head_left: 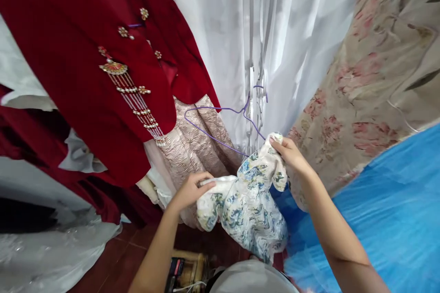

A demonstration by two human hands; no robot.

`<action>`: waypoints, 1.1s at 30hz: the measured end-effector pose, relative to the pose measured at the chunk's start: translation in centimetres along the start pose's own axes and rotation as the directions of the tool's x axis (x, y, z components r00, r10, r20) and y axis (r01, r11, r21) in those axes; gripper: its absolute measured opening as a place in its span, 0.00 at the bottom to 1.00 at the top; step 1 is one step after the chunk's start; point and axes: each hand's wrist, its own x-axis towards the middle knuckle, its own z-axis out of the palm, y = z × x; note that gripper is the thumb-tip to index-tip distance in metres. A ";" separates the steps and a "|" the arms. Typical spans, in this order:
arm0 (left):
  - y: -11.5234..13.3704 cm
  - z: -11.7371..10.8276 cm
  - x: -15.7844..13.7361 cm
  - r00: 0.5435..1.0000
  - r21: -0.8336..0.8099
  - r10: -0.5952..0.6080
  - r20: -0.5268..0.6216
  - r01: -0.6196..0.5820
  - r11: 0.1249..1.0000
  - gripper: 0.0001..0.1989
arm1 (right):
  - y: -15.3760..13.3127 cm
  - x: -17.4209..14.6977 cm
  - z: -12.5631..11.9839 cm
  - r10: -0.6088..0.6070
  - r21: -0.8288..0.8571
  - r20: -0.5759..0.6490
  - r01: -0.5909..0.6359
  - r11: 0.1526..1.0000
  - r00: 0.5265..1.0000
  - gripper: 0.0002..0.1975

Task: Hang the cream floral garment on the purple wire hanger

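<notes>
A white dress with a blue and green floral print (252, 201) and short puffed sleeves is stretched between my hands. My left hand (194, 190) pinches its left shoulder edge. At the other shoulder, my right hand (287, 151) grips the fabric between thumb and fingers. Behind the neckline is a purple wire hanger (216, 109), its hook up by the white straps. The hanger's right end disappears behind the cloth near my right hand, so I cannot tell how far it sits inside the dress.
On the left hangs a dark red jacket (79, 55) with beaded ornaments, above a pink brocade skirt (185, 142). White curtains (220, 23) form the back. Beige floral fabric (364, 87) and blue tulle (388, 210) fill the right. A wooden box (194, 270) stands low on the red tiled floor (117, 256).
</notes>
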 end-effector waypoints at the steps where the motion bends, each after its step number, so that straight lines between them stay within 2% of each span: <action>1: -0.8 -1.5 0.5 1.000 0.103 0.020 -0.020 -0.018 0.995 0.10 | -0.3 -0.5 -0.7 0.030 0.000 0.004 -0.030 1.000 1.000 0.27; 5: -3.3 -6.8 4.1 0.993 0.458 0.061 -0.102 -0.007 0.889 0.04 | -2.4 -1.9 -3.0 0.109 -0.038 0.009 -0.109 0.993 0.994 0.23; 8: -3.7 -9.5 8.1 0.972 0.572 0.122 -0.201 0.016 0.820 0.06 | -3.8 -2.6 -3.0 0.109 -0.083 -0.007 -0.110 0.990 0.994 0.23; 11: -2.7 -11.3 12.0 0.913 0.534 0.237 -0.332 -0.025 0.845 0.11 | -4.5 -3.1 -2.4 0.125 -0.116 -0.019 -0.126 0.985 0.992 0.23; 14: -0.8 -12.2 15.1 0.844 0.273 0.298 -0.445 -0.189 0.943 0.16 | -4.4 -3.3 -2.2 0.127 -0.125 -0.050 -0.132 0.983 0.991 0.22; 16: 0.5 -12.1 16.3 0.822 0.028 0.322 -0.470 -0.350 0.936 0.22 | -3.8 -3.4 -2.3 0.074 -0.152 -0.089 -0.087 0.985 0.993 0.21; 18: 1.5 -11.5 16.8 0.816 -0.112 0.356 -0.455 -0.449 0.887 0.27 | -2.8 -3.6 -2.3 -0.022 -0.215 -0.138 -0.008 0.977 0.990 0.21; 20: 1.9 -10.4 16.5 0.838 -0.108 0.376 -0.396 -0.449 0.887 0.28 | -1.4 -4.1 -2.1 -0.127 -0.288 -0.219 0.061 0.956 0.967 0.25; 21: 1.9 -9.6 16.1 0.860 -0.075 0.371 -0.351 -0.420 0.904 0.25 | -0.7 -4.5 -2.0 -0.167 -0.322 -0.277 0.073 0.944 0.946 0.27; 23: 1.6 -8.0 15.3 0.907 0.009 0.334 -0.257 -0.344 0.939 0.15 | 0.6 -5.4 -1.7 -0.208 -0.375 -0.403 0.046 0.926 0.891 0.24; 25: 1.4 -6.7 14.6 0.925 0.070 0.310 -0.221 -0.302 0.951 0.10 | 1.2 -6.2 -1.8 -0.214 -0.398 -0.473 0.010 0.917 0.855 0.18; 28: 1.4 -5.7 14.1 0.900 0.087 0.331 -0.284 -0.320 0.944 0.10 | 0.1 -6.4 -2.2 -0.267 -0.411 -0.475 0.057 0.910 0.839 0.22; 31: 1.0 -5.9 14.2 0.885 0.083 0.313 -0.344 -0.303 0.949 0.10 | -3.0 -5.0 -2.4 -0.360 -0.448 -0.460 0.138 0.883 0.812 0.24; 33: 0.2 -5.9 14.3 0.885 0.085 0.275 -0.376 -0.262 0.961 0.10 | -5.7 -4.2 -1.8 -0.381 -0.460 -0.426 0.166 0.872 0.821 0.26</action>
